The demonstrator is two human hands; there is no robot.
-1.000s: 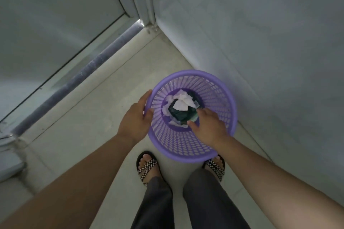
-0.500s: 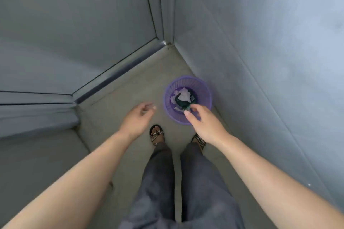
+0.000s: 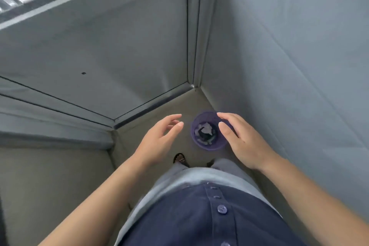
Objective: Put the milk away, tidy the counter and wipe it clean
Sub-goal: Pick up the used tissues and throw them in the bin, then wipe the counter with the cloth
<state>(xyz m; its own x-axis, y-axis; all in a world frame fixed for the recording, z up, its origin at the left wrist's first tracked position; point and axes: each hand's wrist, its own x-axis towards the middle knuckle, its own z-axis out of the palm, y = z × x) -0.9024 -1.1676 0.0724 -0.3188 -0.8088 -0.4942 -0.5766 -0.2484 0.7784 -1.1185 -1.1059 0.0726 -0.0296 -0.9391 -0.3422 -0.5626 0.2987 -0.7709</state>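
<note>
A purple mesh waste basket (image 3: 201,144) stands on the floor in the corner, far below me. White crumpled paper and a dark wrapper (image 3: 205,133) lie inside it. My left hand (image 3: 157,142) hovers to the left of the basket, fingers apart and empty. My right hand (image 3: 241,142) hangs over the basket's right rim in the view, fingers spread, holding nothing. Neither hand touches the basket. No milk or counter is in sight.
A grey wall (image 3: 289,66) rises on the right. A grey door panel (image 3: 119,56) with a floor track closes the far side. A ledge (image 3: 50,138) juts at left. My sandalled foot (image 3: 180,160) stands beside the basket.
Both hands let go of the basket and its rubbish and rose away. The view lifted as I stood up, so the basket looks small and far below.
</note>
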